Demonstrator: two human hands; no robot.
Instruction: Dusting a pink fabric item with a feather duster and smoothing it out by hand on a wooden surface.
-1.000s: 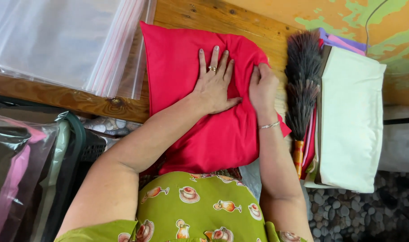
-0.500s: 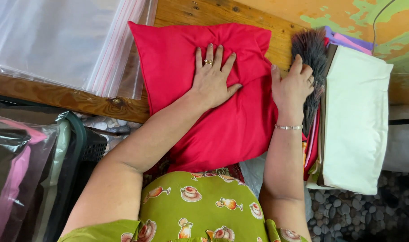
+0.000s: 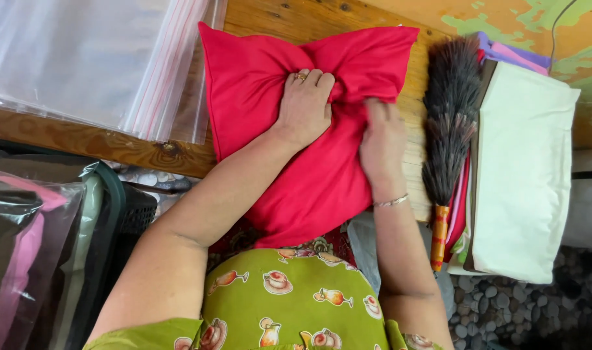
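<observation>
The red cushion lies on the wooden tabletop, its near end hanging over the tabletop edge toward the person's lap.

Head view:
- Long axis: the red cushion runs from the far edge of the tabletop back toward the person, tilted slightly to the right at the near end.
- Left hand: the grip is closed, fingers curled down into the fabric at the upper middle of the cushion. Creases radiate from this point toward both far corners, so the fabric is bunched under the fingers.
- Right hand: the grip is pressed together on the fabric just right of the left hand; the fingertips are hidden in a fold, so the exact pinch cannot be told.
- Relation: both hands sit on the centre line of the cushion, almost touching. The far corners lie away from both grips; the left hand is nearer to them.
- Surroundings: a feather duster lies just right of the cushion, beside a stack of folded fabrics. Clear plastic bags lie to the left.
</observation>
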